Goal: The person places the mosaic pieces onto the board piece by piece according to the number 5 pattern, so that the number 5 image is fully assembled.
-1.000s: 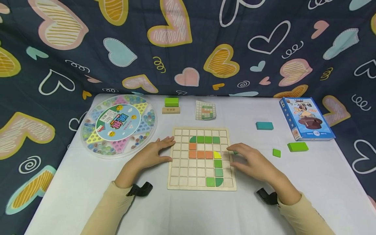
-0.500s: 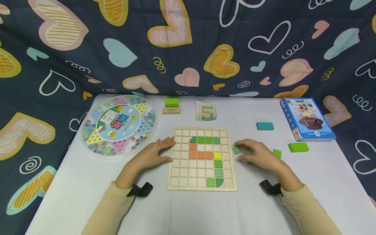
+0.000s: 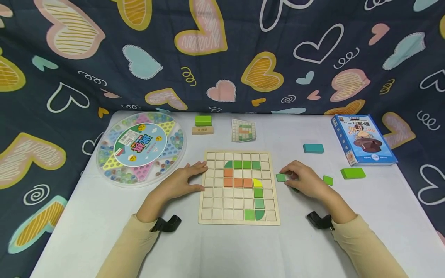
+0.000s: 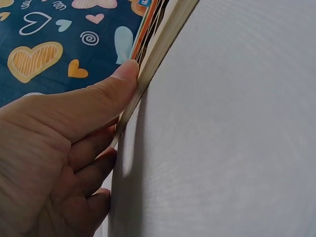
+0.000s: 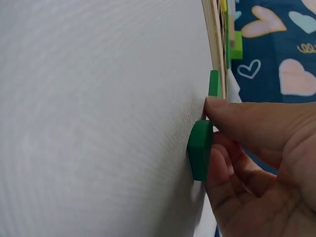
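My left hand (image 3: 178,182) rests along the left edge of the wooden grid board (image 3: 213,204), fingers and thumb mostly extended. In the left wrist view its thumb (image 4: 111,94) touches the board's side. Green, orange and yellow tiles lie in some squares of the board. To the board's right, my right hand (image 3: 307,181) pinches a small green tile (image 3: 280,178) between thumb and index finger, low at the tabletop. A second green piece with slanted corners (image 5: 199,152) sits beside the fingers in the right wrist view; the hand mostly hides it in the head view.
A pattern card (image 3: 243,130) lies behind the board. At the left is a round marble game (image 3: 140,148). Green (image 3: 203,121) and wooden (image 3: 202,130) blocks stand at the back. On the right are a teal block (image 3: 313,148), green blocks (image 3: 353,173) (image 3: 328,180) and a blue box (image 3: 365,141).
My right hand has drawn back rightward from the board's edge, and its fingers have closed in on the green tile, which has turned square to the board. The left hand stays put.
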Available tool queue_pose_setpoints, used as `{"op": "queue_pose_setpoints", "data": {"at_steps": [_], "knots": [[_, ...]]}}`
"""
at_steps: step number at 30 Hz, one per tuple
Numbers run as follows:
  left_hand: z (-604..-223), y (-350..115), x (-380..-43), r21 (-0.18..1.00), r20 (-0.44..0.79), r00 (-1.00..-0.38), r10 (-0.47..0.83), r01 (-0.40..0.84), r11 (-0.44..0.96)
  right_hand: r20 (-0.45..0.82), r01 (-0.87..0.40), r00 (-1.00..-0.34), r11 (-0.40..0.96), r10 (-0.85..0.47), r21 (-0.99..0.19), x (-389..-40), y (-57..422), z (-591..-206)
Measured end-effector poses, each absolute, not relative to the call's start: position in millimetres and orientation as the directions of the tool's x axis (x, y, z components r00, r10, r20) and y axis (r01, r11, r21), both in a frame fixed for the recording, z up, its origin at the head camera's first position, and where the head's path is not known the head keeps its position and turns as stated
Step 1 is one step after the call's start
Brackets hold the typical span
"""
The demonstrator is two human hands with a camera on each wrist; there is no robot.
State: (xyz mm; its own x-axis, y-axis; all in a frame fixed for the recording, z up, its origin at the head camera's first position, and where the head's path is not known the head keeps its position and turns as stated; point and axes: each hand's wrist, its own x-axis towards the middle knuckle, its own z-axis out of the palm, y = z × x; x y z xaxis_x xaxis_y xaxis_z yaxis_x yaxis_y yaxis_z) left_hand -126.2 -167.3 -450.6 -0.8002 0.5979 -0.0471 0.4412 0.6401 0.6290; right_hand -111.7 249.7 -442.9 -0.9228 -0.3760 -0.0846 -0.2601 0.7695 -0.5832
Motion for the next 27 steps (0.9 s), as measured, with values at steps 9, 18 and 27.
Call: {"op": "queue_pose_setpoints", "data": {"at_steps": [9,18,27], "knots": [[-452.5,-167.2,-127.0,0.625,-0.055,-0.799,0.599,0.440,0.645,-0.079,-0.252,-0.920,0.735,-0.383,-0.629,-103.1,244.4,-436.6],[-452.6,-167.5,-127.3,0.629,-0.052,-0.801,0.597,0.438,0.642,-0.003,-0.354,-0.871,0.632,-0.491,-0.690,-76.5,217.1,-418.2],[-453.2,-167.8,-127.6,0.630,-0.050,-0.801,0.596,0.438,0.641,-0.003,-0.484,-0.758,0.564,-0.653,-0.669,-57.0,180.9,-420.9]]}}
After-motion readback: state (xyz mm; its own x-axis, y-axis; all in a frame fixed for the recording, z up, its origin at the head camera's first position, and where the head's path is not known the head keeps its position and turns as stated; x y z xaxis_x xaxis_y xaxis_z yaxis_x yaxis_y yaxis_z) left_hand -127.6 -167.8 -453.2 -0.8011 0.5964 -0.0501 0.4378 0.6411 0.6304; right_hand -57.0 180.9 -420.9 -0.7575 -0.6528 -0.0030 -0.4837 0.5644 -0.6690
